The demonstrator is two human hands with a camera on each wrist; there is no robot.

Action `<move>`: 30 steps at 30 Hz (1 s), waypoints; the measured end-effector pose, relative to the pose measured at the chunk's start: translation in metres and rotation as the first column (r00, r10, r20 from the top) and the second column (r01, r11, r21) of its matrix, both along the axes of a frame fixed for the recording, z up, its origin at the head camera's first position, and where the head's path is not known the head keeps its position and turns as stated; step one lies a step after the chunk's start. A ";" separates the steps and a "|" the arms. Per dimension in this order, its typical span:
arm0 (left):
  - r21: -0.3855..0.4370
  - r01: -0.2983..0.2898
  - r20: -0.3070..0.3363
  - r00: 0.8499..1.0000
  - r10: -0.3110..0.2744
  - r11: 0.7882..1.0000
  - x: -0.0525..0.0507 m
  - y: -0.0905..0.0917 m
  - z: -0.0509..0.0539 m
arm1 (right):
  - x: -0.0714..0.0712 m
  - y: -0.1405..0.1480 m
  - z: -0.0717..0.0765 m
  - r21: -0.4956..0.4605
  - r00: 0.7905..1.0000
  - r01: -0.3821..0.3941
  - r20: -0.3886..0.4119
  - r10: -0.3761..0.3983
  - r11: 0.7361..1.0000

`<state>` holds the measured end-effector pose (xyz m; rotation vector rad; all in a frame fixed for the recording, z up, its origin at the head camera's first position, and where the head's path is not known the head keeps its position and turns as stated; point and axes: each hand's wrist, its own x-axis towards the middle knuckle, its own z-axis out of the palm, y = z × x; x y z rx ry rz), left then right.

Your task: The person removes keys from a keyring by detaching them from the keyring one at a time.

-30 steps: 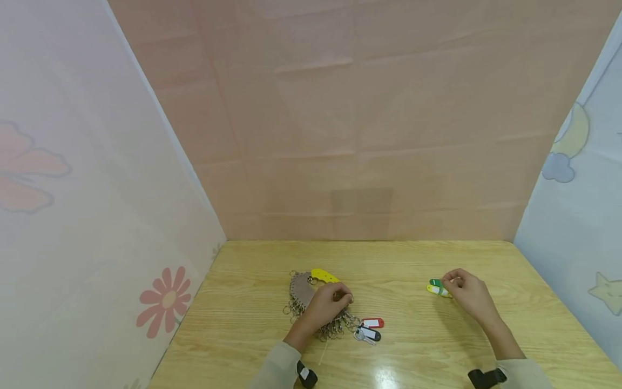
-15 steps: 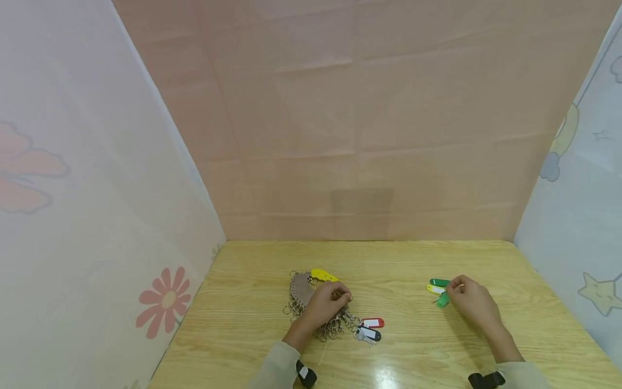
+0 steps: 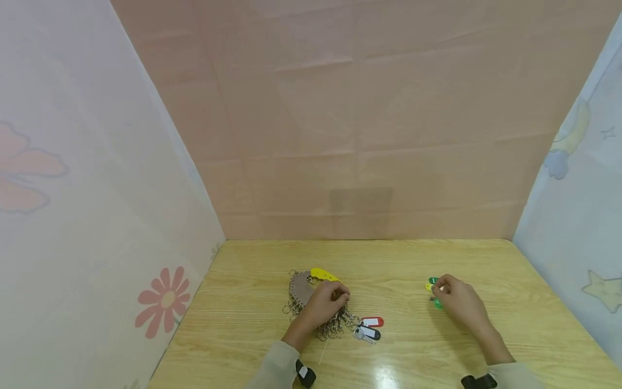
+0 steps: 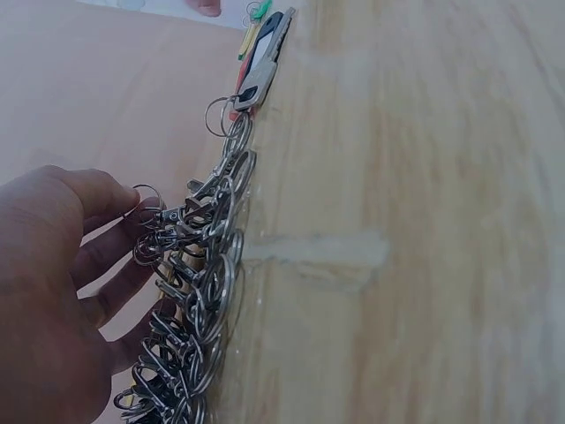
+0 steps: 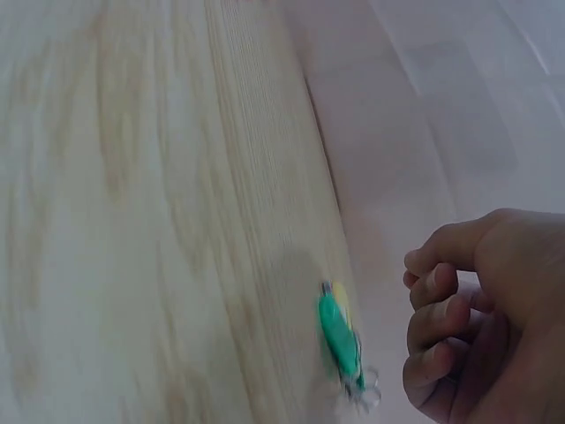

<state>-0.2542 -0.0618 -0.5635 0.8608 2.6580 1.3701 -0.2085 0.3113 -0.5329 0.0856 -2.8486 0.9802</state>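
Observation:
In the head view, my left hand [image 3: 326, 303] lies over a fan-shaped brown key holder [image 3: 301, 289] with a yellow strip [image 3: 323, 274]. In the left wrist view, thumb and a fingertip pinch a small metal key ring [image 4: 150, 196] among several rings and clasps. Over at the right, my right hand [image 3: 461, 302] hovers by a dark green key tag [image 3: 433, 280], a yellow key tag [image 3: 428, 287] and a bright green key tag [image 3: 438, 304]. Its fingers are loosely curled, and the right wrist view shows nothing between them; the bright green tag [image 5: 339, 334] lies apart from them.
A red key tag [image 3: 373, 322] and a black key tag [image 3: 370, 332] with a silver key [image 3: 362, 335] hang off the holder's right end. Behind the wooden table [image 3: 389, 259] stands a pinkish wall covering [image 3: 311, 135], with patterned panels at both sides.
A bright green tag, held at the right fingertips earlier, now lies beside the dark green and yellow ones. The right hand has shifted slightly left over them. The left hand has stayed nearly still.

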 end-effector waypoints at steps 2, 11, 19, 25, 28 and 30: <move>-0.015 0.006 -0.022 1.000 -0.006 1.000 0.000 0.000 -0.001 | 0.001 -0.012 0.001 0.004 0.999 -0.033 -0.026 0.034 0.999; -0.048 -0.017 -0.054 0.998 0.015 0.999 0.000 0.000 -0.001 | -0.001 -0.057 0.005 0.045 0.993 -0.112 -0.030 0.113 0.993; -0.052 0.004 -0.100 0.995 -0.009 0.999 0.000 -0.003 -0.003 | 0.002 -0.087 0.001 0.035 0.987 -0.163 0.015 0.162 0.986; -0.107 -0.021 -0.169 0.986 0.003 0.994 0.003 -0.002 -0.004 | 0.004 -0.102 -0.002 0.036 0.983 -0.183 0.020 0.182 0.982; -0.144 -0.039 -0.211 0.977 0.008 0.989 0.006 0.001 -0.002 | 0.004 -0.108 -0.003 0.033 0.980 -0.196 0.025 0.196 0.980; -0.166 -0.045 -0.227 0.974 0.006 0.985 0.008 0.002 0.000 | 0.005 -0.112 -0.004 0.031 0.976 -0.218 0.027 0.217 0.975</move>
